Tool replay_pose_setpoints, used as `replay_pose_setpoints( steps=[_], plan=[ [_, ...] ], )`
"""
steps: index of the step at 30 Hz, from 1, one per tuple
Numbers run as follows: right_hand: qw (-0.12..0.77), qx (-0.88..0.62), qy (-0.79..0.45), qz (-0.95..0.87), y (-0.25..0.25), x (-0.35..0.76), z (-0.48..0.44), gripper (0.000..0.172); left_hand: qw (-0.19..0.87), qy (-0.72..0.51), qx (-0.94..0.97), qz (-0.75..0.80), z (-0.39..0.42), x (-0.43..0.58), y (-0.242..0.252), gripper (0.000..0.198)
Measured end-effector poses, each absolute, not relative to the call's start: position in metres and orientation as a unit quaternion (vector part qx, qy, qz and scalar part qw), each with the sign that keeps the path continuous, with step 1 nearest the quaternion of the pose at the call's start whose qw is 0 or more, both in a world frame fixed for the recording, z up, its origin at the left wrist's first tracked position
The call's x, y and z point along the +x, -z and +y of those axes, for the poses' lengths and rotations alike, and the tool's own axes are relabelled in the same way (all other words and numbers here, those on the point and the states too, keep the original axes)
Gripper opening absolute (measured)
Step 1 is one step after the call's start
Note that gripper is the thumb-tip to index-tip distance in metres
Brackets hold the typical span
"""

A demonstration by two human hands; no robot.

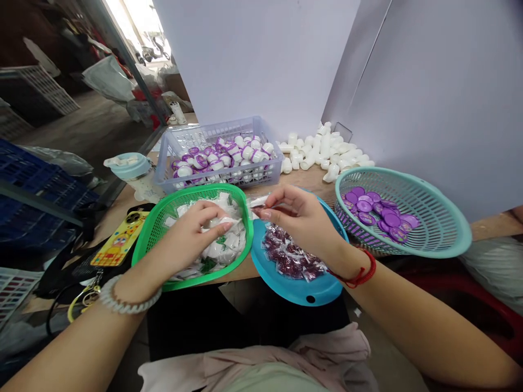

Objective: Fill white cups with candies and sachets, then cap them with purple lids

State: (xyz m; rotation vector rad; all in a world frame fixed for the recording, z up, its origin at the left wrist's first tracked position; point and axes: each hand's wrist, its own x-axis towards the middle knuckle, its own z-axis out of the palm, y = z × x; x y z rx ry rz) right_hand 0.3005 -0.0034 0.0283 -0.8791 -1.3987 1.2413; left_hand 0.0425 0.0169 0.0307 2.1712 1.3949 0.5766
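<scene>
My left hand [196, 234] reaches into a green basket [143, 245] of small white packets [231, 239]. Its thumb and fingers close around a white packet [216, 221], partly hidden by the hand. Over the gap between basket and blue basin, my right hand [294, 215] pinches a small clear packet [258, 206] with something dark reddish in it. Below that hand, the blue basin [286, 291] holds many shiny clear packets [286, 256] with dark red contents.
Behind stands a clear crate [212, 182] of white-and-purple capped pieces. White plastic tubes [322, 149] lie against the panel. To the right, a teal basket [433, 218] holds purple discs [379, 212]. A lidded cup [134, 174] and a yellow-cased phone [120, 239] are at left.
</scene>
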Motion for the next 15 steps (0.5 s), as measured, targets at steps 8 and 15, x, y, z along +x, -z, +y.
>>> replay_pose_setpoints(
  steps=[8,15],
  plan=[
    [0.525,-0.326,-0.563,-0.549,-0.033,0.307,-0.019,0.024,0.329,-0.25,0.748,0.52,0.005,0.041,-0.035,0.061],
    [0.595,-0.369,-0.453,-0.551,-0.029,0.295,-0.037,0.017,0.601,-0.427,0.547,0.397,-0.033,0.117,-0.033,0.052]
  ],
)
